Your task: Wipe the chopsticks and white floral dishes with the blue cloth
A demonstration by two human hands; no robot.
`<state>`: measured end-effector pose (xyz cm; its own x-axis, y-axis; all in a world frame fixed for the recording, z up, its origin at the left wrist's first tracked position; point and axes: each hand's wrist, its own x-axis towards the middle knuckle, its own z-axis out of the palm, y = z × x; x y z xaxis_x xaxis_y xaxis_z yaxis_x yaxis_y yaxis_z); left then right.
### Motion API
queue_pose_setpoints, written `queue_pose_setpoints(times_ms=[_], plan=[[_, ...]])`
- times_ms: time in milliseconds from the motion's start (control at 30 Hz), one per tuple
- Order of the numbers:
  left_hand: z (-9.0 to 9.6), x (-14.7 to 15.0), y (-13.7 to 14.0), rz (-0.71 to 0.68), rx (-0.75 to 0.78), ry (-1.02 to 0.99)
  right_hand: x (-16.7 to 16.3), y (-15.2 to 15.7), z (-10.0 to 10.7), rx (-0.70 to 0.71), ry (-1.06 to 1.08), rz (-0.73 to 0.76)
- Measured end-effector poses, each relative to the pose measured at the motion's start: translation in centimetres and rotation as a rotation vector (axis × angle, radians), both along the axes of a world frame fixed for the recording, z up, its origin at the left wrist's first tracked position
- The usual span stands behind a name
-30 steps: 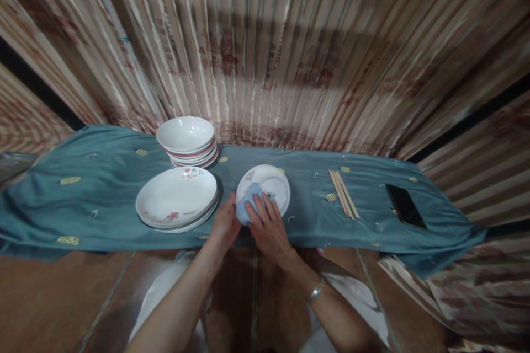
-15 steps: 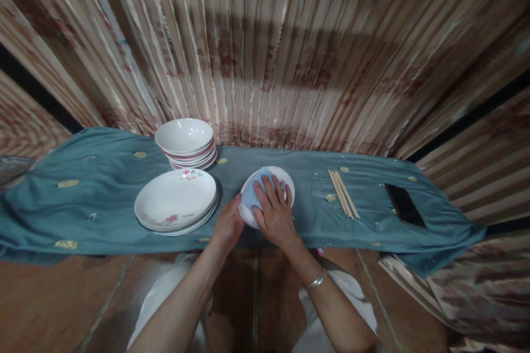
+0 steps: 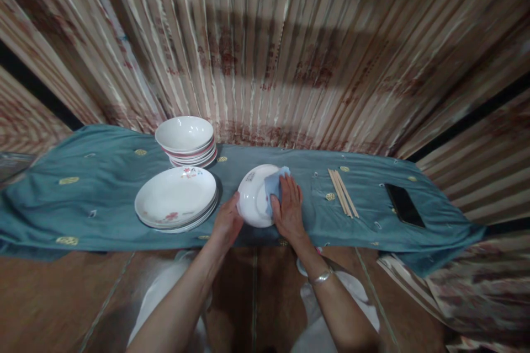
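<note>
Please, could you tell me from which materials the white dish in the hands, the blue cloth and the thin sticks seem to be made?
White dish: probably glazed ceramic, glossy; it shows bright reflections.
Blue cloth: likely a soft textile, matt; it bunches without shine, but the fibre cannot be told.
Thin sticks: perhaps wood or bamboo, dull; they look pale tan.

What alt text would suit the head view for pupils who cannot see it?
The left hand holds a white dish by its edge; the right hand presses a blue cloth against it. Left of it stand stacked plates and bowls; right of it lie chopsticks and a phone.
</note>
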<state>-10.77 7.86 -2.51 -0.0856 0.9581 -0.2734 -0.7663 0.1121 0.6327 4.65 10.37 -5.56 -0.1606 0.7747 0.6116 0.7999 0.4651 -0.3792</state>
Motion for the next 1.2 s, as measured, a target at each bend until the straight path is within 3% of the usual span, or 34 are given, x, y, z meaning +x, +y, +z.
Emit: queue_pose_setpoints(times_ms=[333, 600, 933, 1200], plan=[[-0.7, -0.2, 0.3, 0.039, -0.060, -0.030, 0.6, -1.4, -3.3, -0.075, 0.119, 0.031], [-0.5, -0.2, 0.5, 0.047, -0.095, -0.038, 0.4, -2.8, -4.4, -0.080, 0.051, 0.039], [-1.0, -0.4, 0.7, -0.004, -0.046, -0.044, -1.0, -4.1, -4.1, 0.141, -0.245, 0.161], [-1.9, -0.5, 0.6, 0.027, -0.059, 0.030, -3.4, -3.9, -1.8, 0.253, -0.374, 0.227]])
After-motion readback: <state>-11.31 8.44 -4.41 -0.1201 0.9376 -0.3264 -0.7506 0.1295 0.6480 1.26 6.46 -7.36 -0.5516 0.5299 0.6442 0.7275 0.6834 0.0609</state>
